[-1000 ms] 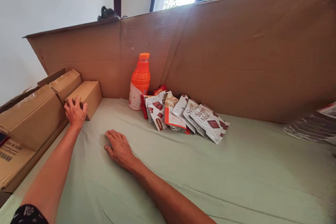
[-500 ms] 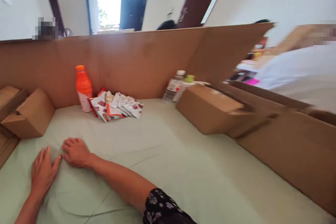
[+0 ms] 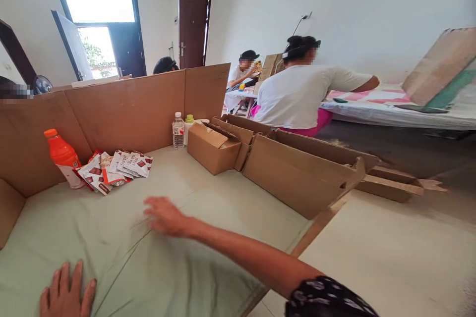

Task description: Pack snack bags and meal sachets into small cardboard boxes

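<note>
My left hand (image 3: pixel 67 291) lies flat with fingers spread on a pale green cloth (image 3: pixel 111 237), at the lower left. Over the middle of the cloth is my right hand (image 3: pixel 164 215), slightly blurred, its fingers apart and holding nothing. Creases run through the cloth around both hands. Beyond them, an orange-capped bottle (image 3: pixel 64 156) leans beside a pile of white and red snack packets (image 3: pixel 122 167). Further right stand a clear water bottle (image 3: pixel 178 131) and a white bottle with a green cap (image 3: pixel 189 121), partly hidden by a small cardboard box (image 3: pixel 211 148).
A cardboard wall (image 3: pixel 130 109) lines the back, with a lower cardboard side (image 3: pixel 293 173) on the right. A pale surface (image 3: pixel 401 252) extends past that edge. One person in a white top (image 3: pixel 293 91) sits at another table; other people are further back.
The view has swung right. My right hand has moved rightward over the cloth, away from my left hand, which stays flat. The bottles and packets rest where they were.
</note>
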